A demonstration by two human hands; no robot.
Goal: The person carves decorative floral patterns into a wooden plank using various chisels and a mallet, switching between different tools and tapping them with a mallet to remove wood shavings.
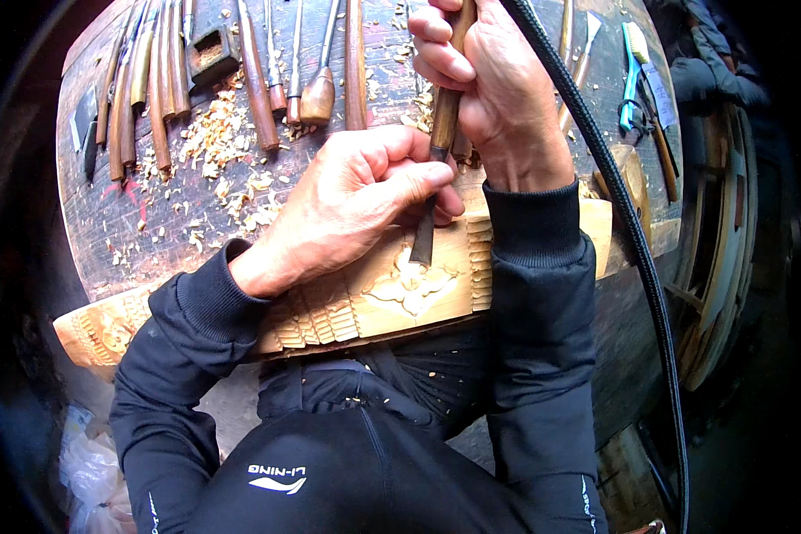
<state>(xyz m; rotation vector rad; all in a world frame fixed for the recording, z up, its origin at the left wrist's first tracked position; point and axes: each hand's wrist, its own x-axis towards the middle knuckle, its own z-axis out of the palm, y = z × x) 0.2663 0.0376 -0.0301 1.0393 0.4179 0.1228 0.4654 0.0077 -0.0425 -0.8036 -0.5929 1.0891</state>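
Note:
A wood-carving chisel (446, 123) with a brown wooden handle slants down over a pale carved wooden board (329, 307). My right hand (513, 98) is closed round the upper handle. Lower down, my left hand (343, 198) pinches the chisel between thumb and fingers near the top of its dark flat blade. The blade's tip touches or hovers just over a carved flower-like motif (409, 289); I cannot tell which. Rows of small notched cuts flank this motif. Under my left forearm the board runs on to a further carved patch at its left end.
Several wooden-handled chisels (158, 125) line the table's (196, 209) far side, with wood shavings (215, 133) scattered before them. A small dark box (214, 56) lies among them. At the right are a blue brush (633, 67) and a wooden mallet-like piece (630, 182). A black cable (623, 191) hangs past my right arm.

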